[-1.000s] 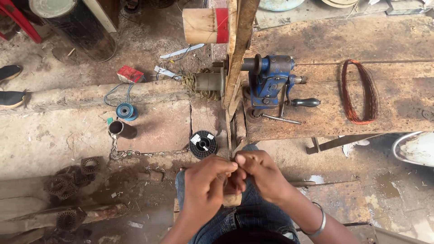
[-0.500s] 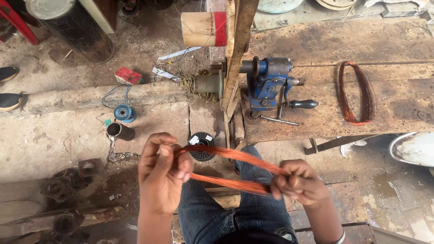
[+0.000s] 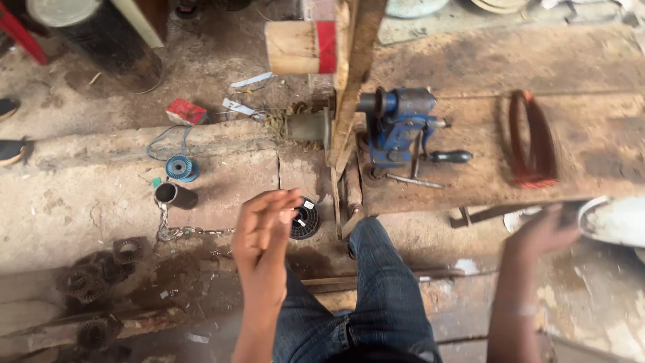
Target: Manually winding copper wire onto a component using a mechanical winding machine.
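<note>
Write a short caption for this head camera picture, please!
Seated person's left hand raised, right hand blurred beside wooden bench with blue vise.

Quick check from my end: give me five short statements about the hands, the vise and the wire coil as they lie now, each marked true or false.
1. The blue vise sits on the wooden bench. True.
2. The copper wire coil hangs from the left hand. False: it lies on the bench.
3. The right hand reaches right, blurred. True.
4. The black spool stands on the bench. False: it is on the floor.
5. The blue spool lies left of the vise. True.
</note>
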